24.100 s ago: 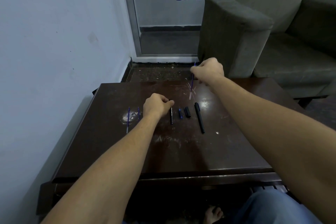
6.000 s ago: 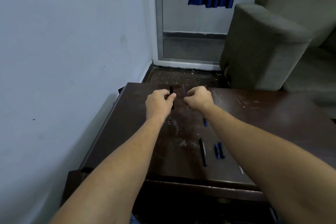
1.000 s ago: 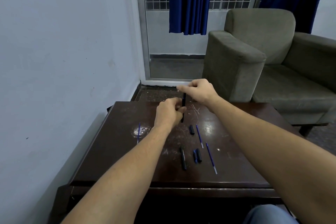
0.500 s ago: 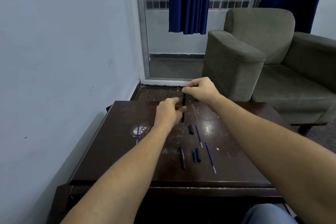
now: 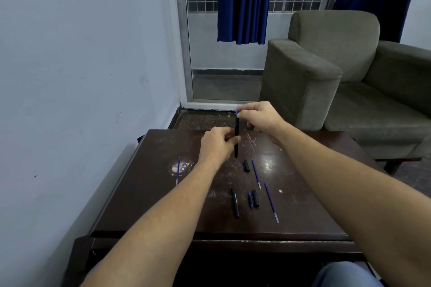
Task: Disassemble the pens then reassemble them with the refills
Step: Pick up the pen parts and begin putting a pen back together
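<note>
My left hand [image 5: 218, 144] grips a black pen barrel [image 5: 237, 128], held upright above the far part of the dark wooden table [image 5: 149, 207]. My right hand [image 5: 258, 117] pinches a small blue piece [image 5: 237, 112] at the barrel's top end. On the table lie another black barrel [image 5: 235, 202], a black cap [image 5: 246, 165], two short dark pieces side by side [image 5: 253, 198], and two blue refills [image 5: 256, 174] [image 5: 271, 202]. A third blue refill [image 5: 178, 170] lies apart at the left.
A pale wall runs close along the table's left side. A grey-green armchair [image 5: 326, 81] stands beyond the table's far right corner. Behind it are a glass door and blue curtains [image 5: 243, 0]. My knee in jeans [image 5: 345, 275] shows at the lower right.
Over the last second my right hand has shifted slightly on the barrel's top end, and a blue tip now shows there. My left hand keeps its hold on the barrel.
</note>
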